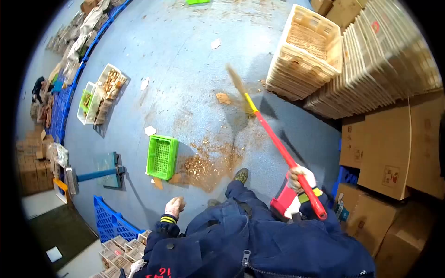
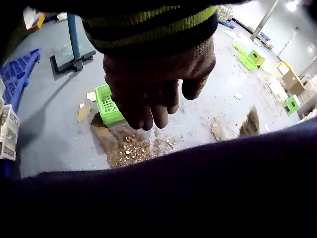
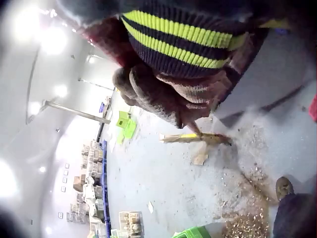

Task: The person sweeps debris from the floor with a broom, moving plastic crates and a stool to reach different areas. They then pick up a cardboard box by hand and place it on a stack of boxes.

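Observation:
My gloved right hand (image 1: 299,178) grips the red handle of a broom (image 1: 273,141) near its upper end. The broom reaches forward over the blue floor, and its straw head (image 1: 237,83) is blurred above a scrap of cardboard (image 1: 223,97). In the right wrist view the hand (image 3: 168,99) closes round the handle above the broom head (image 3: 195,139). My left hand (image 1: 175,206) hangs at my side, fingers loosely curled (image 2: 153,111), holding nothing. A pile of brown debris (image 1: 208,167) lies by my shoe (image 1: 241,175), next to a green crate (image 1: 162,157).
Stacked beige crates (image 1: 306,51) and cardboard boxes (image 1: 394,153) line the right side. A red object (image 1: 282,201) sits by my right hip. A blue platform scale (image 1: 99,173), a blue pallet (image 1: 109,222) and white trays (image 1: 102,92) stand on the left.

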### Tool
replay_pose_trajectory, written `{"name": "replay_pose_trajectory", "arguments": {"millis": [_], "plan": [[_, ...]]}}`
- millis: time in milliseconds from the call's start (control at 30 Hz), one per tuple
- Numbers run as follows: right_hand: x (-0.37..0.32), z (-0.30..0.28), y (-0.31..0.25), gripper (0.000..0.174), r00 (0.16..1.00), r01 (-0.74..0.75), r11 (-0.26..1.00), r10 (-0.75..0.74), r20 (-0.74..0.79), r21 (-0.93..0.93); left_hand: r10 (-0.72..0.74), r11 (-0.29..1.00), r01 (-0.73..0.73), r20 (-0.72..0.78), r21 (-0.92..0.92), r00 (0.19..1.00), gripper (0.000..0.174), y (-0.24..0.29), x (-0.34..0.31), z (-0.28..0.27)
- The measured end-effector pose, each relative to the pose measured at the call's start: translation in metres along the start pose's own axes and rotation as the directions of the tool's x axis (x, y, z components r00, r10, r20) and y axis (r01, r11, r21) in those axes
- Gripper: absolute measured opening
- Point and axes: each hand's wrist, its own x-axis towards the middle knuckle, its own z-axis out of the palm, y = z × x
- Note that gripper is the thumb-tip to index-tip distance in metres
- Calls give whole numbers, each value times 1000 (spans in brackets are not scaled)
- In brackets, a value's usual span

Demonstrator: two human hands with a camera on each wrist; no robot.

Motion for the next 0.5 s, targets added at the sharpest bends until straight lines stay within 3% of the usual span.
{"name": "replay_pose_trajectory", "arguments": {"millis": [33, 67, 100, 167, 233, 267, 300, 400, 500], "plan": [[-16, -20, 8, 41, 992, -25, 994, 11, 127, 106, -5, 1000, 6, 13, -17, 1000, 32, -7, 3, 0], [-34, -9, 10, 55, 997, 4, 993, -14, 76, 121, -18, 999, 18, 6, 40, 1000, 33, -16, 9, 0], [-48, 5, 11, 59, 998, 38, 997, -35, -47, 70, -29, 995, 28, 0, 99, 1000, 34, -24, 15, -1], [-55, 3, 19, 61, 995, -8, 992, -5, -102, -128, -21, 1000, 21, 14, 17, 1000, 34, -41, 15, -5], [-39, -11, 38, 67, 983, -66, 979, 30, -183, -191, -25, 998, 27, 20, -63, 999, 33, -42, 3, -12], [-31, -16, 49, 70, 953, -117, 962, 39, -300, -246, -14, 997, 15, 16, -70, 1000, 32, -51, 1, -20], [-24, -18, 56, 49, 952, -122, 962, 43, -302, -246, -4, 997, 4, 7, -76, 1000, 32, -60, 0, -31], [10, -48, 86, 12, 908, -353, 930, 313, -280, -106, 27, 996, -30, -31, -88, 999, 38, -98, -17, -77], [32, -11, 126, 14, 873, -485, 844, 480, -81, -230, -29, 992, 15, -114, -127, 993, 37, -132, -35, -117]]}}
